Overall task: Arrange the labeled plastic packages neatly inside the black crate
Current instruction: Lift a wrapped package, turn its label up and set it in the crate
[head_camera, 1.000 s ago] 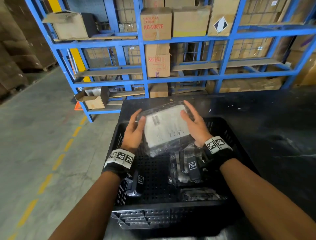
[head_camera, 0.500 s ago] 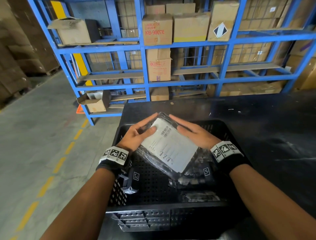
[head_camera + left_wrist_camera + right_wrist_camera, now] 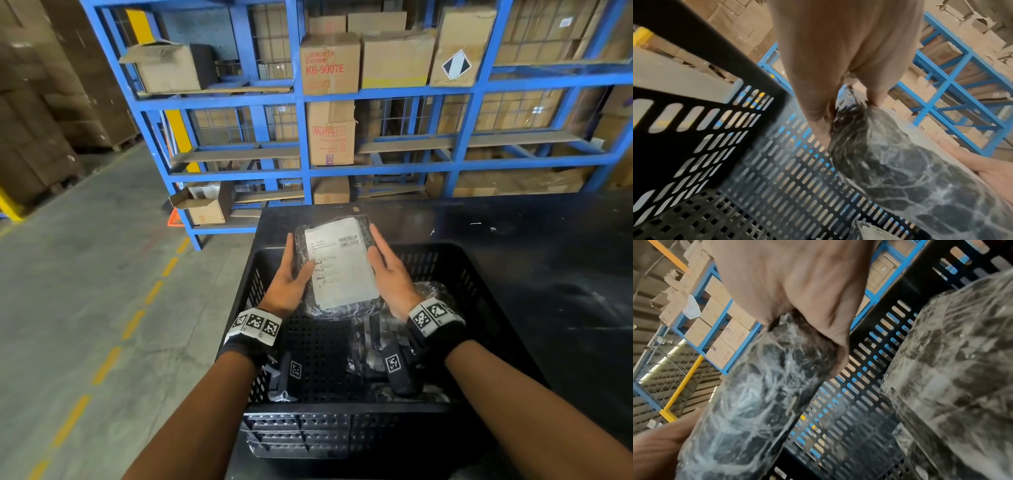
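Head view: near end of the black crate (image 3: 342, 431) already has a few clear-wrapped packages (image 3: 387, 359) lying loosely on the right of the floor; left side bare. Further in, left hand (image 3: 286, 284) and right hand (image 3: 390, 277) clamp the labeled package (image 3: 340, 263) by its side edges, label up, raised over the far half of the crate. Not yet set down. Placement and tidying of the rest seem left. Crate sits on the dark desk (image 3: 548, 260).
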